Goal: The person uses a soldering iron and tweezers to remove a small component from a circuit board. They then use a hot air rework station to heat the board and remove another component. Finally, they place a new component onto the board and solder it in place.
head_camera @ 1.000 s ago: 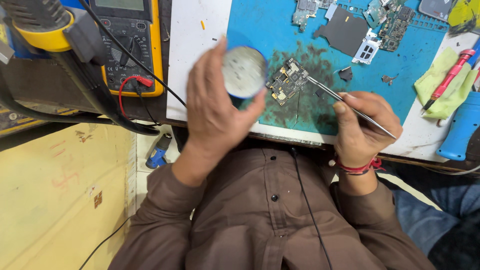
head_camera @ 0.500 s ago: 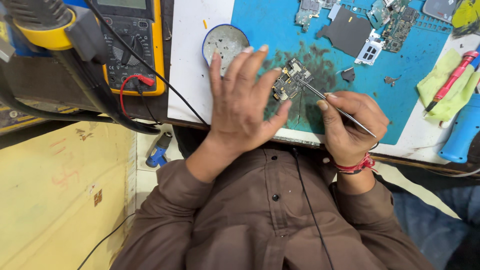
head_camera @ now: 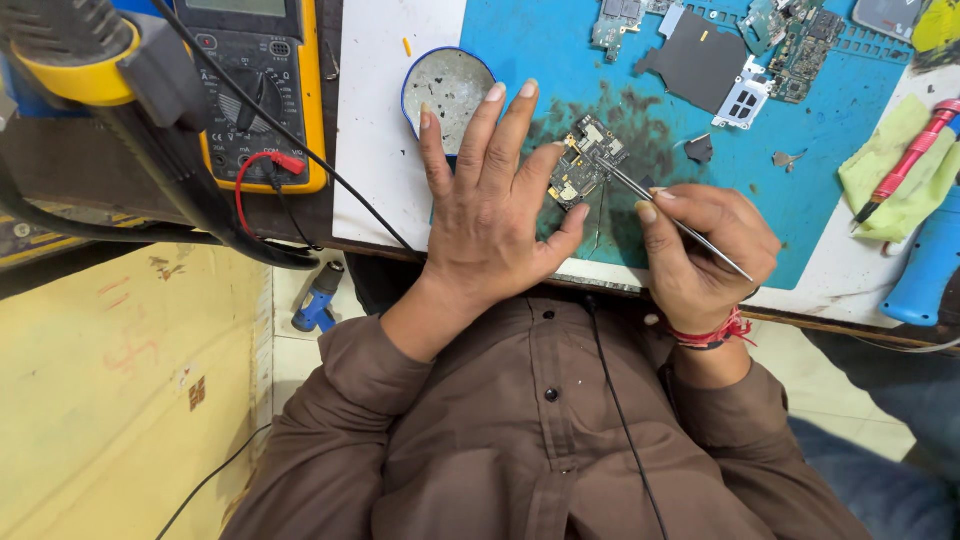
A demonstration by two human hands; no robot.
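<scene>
Worktop (head_camera: 385,150) carrying blue mat (head_camera: 800,170), stained dark at centre. Multimeter (head_camera: 255,90) sitting far left, leads trailing off edge. Left hand (head_camera: 490,215) lying flat on mat, fingers spread wide, gripping nothing, thumb touching board (head_camera: 585,165). Right hand (head_camera: 705,250) pinching tweezers (head_camera: 680,222), tip resting on board. Round tin (head_camera: 450,85) sitting just beyond left fingertips. Board lying mid-mat between both hands. Green cloth (head_camera: 900,165) and red screwdriver (head_camera: 905,160) lying far right.
</scene>
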